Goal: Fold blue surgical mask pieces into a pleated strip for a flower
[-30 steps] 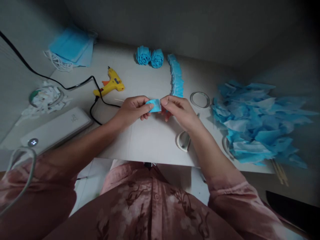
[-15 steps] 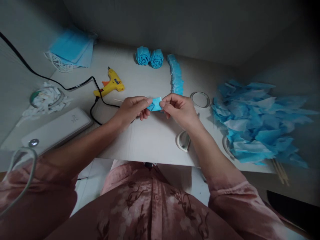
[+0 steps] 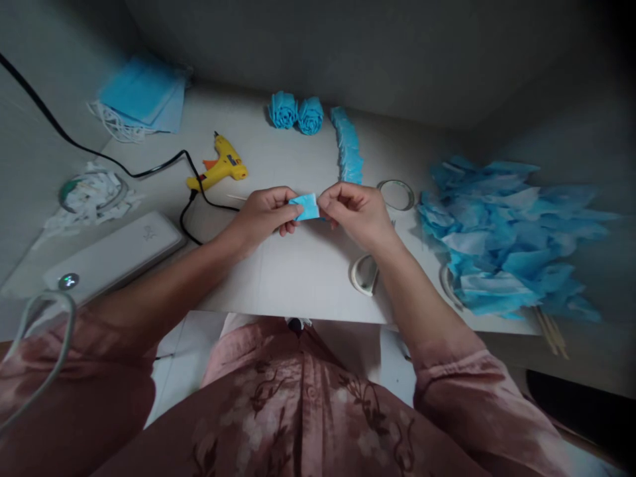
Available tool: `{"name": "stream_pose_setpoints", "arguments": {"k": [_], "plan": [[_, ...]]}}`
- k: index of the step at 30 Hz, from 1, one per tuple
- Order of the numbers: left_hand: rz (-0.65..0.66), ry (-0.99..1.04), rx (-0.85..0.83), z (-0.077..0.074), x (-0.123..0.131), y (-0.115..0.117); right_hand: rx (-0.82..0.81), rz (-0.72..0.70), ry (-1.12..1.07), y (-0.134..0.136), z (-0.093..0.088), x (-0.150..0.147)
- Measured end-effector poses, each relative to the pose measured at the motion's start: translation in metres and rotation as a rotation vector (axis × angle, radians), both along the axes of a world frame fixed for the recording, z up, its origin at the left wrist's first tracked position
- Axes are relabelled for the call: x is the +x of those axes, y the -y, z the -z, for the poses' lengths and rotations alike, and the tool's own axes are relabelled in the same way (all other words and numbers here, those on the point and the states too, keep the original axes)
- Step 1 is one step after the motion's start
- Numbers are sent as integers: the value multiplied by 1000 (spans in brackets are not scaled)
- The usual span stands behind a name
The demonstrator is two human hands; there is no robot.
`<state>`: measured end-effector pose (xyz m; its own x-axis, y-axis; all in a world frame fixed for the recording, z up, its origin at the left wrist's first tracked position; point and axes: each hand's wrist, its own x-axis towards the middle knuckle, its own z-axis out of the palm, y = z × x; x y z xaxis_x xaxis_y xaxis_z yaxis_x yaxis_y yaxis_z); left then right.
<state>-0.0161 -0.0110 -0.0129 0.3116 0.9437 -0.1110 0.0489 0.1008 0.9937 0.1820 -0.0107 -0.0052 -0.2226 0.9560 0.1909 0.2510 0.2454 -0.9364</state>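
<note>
Over the middle of the table, my left hand [image 3: 263, 213] pinches a small folded piece of blue fabric [image 3: 305, 207] between thumb and fingers. My right hand [image 3: 358, 211] is closed in a pinch at the right edge of the same piece. Its fingertips partly hide that edge. Just beyond the hands lies a row of overlapping blue fabric pieces [image 3: 348, 147]. Two blue fabric roses [image 3: 297, 114] sit side by side at the back. A thin stick [image 3: 237, 197] pokes out beside my left hand.
A yellow glue gun [image 3: 221, 164] with a black cord lies left. Further left are blue face masks [image 3: 142, 93], white scraps [image 3: 94, 192] and a white power bank [image 3: 119, 252]. Tape rolls [image 3: 364, 275] lie near my right arm, and a blue fabric heap [image 3: 501, 245] covers the right side.
My right fingertips have shifted slightly up on the piece's edge, and more of its blue face shows. The left hand has barely moved.
</note>
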Motion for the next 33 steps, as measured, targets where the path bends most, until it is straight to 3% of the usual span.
{"name": "stream_pose_setpoints", "arguments": {"k": [5,9,12,16,21,27,33], "plan": [[-37,-7,-12,-5,1,2,109,239,9,0,-34,28],[-31,-3,-13,-10,3,6,126,263,73,17,-55,59],[-26,-14,3,-10,4,8,110,301,250,34,-47,83],[-20,-35,34,-6,3,6,214,347,642,57,-15,104],[-19,-40,42,-7,5,10,265,348,953,74,9,96],[81,-47,77,-29,11,23,238,289,1244,69,8,76],[171,-49,106,-49,16,26,188,302,1343,69,2,71]]}}
